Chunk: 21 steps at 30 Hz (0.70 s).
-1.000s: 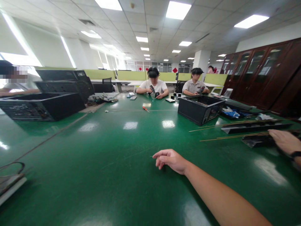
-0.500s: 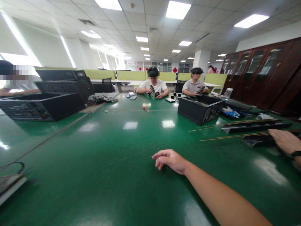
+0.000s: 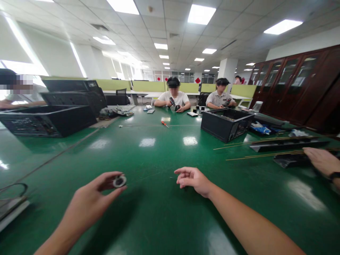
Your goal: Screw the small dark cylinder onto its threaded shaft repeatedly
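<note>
Between the thumb and fingers of my left hand (image 3: 91, 200) is a small round ring-shaped part (image 3: 119, 181), pale at the rim and dark in the middle. It is held above the green tabletop (image 3: 148, 219). My right hand (image 3: 193, 181) is to the right of it, low over the table, with its fingers loosely bent and apart and nothing in them. A red-handled screwdriver (image 3: 164, 124) lies farther back on the table.
A black computer case (image 3: 225, 124) stands at the back right, another (image 3: 50, 120) at the left. Thin rods and dark metal channels (image 3: 287, 144) lie at the right, near another person's hand (image 3: 321, 161). People sit across the table.
My left hand has come into view from the lower left with the ring-shaped part in it. My right hand has barely moved.
</note>
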{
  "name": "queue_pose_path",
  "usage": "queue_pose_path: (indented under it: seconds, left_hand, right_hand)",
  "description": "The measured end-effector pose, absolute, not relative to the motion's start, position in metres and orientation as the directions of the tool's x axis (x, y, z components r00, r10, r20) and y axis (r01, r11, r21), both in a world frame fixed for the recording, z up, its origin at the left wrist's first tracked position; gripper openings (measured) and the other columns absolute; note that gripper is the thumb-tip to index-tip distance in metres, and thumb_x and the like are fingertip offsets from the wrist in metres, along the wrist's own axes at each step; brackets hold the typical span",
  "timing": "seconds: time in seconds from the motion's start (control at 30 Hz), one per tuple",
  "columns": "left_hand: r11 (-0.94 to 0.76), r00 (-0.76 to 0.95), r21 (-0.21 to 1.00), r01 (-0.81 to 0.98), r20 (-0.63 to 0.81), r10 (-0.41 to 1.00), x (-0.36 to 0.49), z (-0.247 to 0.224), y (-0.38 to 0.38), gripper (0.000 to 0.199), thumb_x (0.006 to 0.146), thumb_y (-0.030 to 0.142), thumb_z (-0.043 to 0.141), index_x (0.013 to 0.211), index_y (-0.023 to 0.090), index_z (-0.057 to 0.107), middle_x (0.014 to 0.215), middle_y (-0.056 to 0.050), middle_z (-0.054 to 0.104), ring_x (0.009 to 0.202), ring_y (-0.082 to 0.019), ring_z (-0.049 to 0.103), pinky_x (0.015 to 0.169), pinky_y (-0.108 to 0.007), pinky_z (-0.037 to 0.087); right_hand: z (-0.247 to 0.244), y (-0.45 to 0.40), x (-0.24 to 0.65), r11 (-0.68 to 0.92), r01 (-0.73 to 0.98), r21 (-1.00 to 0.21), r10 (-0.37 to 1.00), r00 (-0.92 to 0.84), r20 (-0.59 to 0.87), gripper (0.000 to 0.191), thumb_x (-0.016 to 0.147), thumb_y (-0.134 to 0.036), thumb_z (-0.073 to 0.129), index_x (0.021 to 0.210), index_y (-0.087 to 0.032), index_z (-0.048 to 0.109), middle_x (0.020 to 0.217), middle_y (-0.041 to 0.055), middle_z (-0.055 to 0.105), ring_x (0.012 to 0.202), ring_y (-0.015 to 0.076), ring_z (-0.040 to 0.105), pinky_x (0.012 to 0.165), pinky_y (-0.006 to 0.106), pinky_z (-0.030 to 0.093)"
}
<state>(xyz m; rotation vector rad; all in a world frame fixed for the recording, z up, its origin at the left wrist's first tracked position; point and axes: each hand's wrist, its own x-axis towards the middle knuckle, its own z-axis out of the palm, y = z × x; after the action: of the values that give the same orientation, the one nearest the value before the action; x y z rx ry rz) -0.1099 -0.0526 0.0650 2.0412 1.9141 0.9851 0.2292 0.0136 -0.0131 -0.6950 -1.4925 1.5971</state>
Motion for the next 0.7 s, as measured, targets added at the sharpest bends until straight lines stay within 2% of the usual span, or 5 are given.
queue_pose_path:
  seconds: [0.13, 0.3, 0.4, 0.5, 0.7]
  left_hand:
    - [-0.452, 0.356, 0.533, 0.716, 0.279, 0.892, -0.033, 0.062, -0.019, 0.028, 0.081, 0.036, 0.069, 0.105, 0.022, 0.07, 0.099, -0.004, 0.074, 0.089, -0.021, 0.069, 0.082, -0.031, 0.055]
    - [-0.625, 0.564, 0.468, 0.625, 0.282, 0.776, 0.011, 0.048, -0.013, 0.034, 0.092, 0.03, 0.057, 0.126, 0.028, 0.063, 0.109, -0.005, 0.069, 0.098, -0.02, 0.065, 0.088, -0.031, 0.052]
    - [-0.658, 0.575, 0.47, 0.588, 0.33, 0.749, 0.008, 0.037, -0.018, 0.038, 0.093, 0.03, 0.056, 0.131, 0.029, 0.058, 0.116, -0.005, 0.067, 0.102, -0.02, 0.065, 0.09, -0.031, 0.053]
    - [-0.617, 0.476, 0.511, 0.599, 0.392, 0.787, 0.001, 0.026, -0.019, 0.036, 0.088, 0.03, 0.064, 0.123, 0.025, 0.061, 0.111, -0.006, 0.069, 0.099, -0.021, 0.066, 0.089, -0.033, 0.054]
    - [-0.573, 0.471, 0.625, 0.53, 0.345, 0.812, 0.002, 0.016, -0.017, 0.021, 0.085, 0.024, 0.068, 0.106, 0.024, 0.065, 0.1, -0.002, 0.07, 0.092, -0.018, 0.065, 0.084, -0.03, 0.052]
  right_hand:
    - [-0.014, 0.012, 0.23, 0.258, 0.035, -0.966, 0.866, -0.451, 0.215, 0.053, 0.07, -0.014, 0.073, 0.121, -0.018, 0.059, 0.098, 0.0038, 0.065, 0.069, 0.011, 0.058, 0.066, 0.027, 0.046]
    - [-0.011, 0.004, 0.229, 0.445, 0.301, -0.843, 0.847, -0.448, 0.287, 0.054, 0.071, -0.005, 0.063, 0.122, -0.024, 0.055, 0.096, 0.0017, 0.065, 0.076, 0.0149, 0.061, 0.071, 0.028, 0.049]
    - [-0.01, 0.0, 0.228, 0.495, 0.358, -0.792, 0.832, -0.459, 0.312, 0.054, 0.071, -0.004, 0.063, 0.12, -0.026, 0.055, 0.099, 0.0018, 0.066, 0.081, 0.0168, 0.062, 0.075, 0.029, 0.049]
    - [-0.009, -0.001, 0.227, 0.491, 0.356, -0.795, 0.832, -0.461, 0.308, 0.052, 0.07, -0.005, 0.064, 0.118, -0.025, 0.055, 0.101, 0.0015, 0.066, 0.082, 0.0168, 0.063, 0.076, 0.029, 0.049]
    - [-0.005, -0.006, 0.226, 0.49, 0.349, -0.799, 0.837, -0.444, 0.319, 0.047, 0.07, -0.01, 0.07, 0.114, -0.024, 0.058, 0.098, 0.0025, 0.068, 0.087, 0.0195, 0.064, 0.079, 0.031, 0.048]
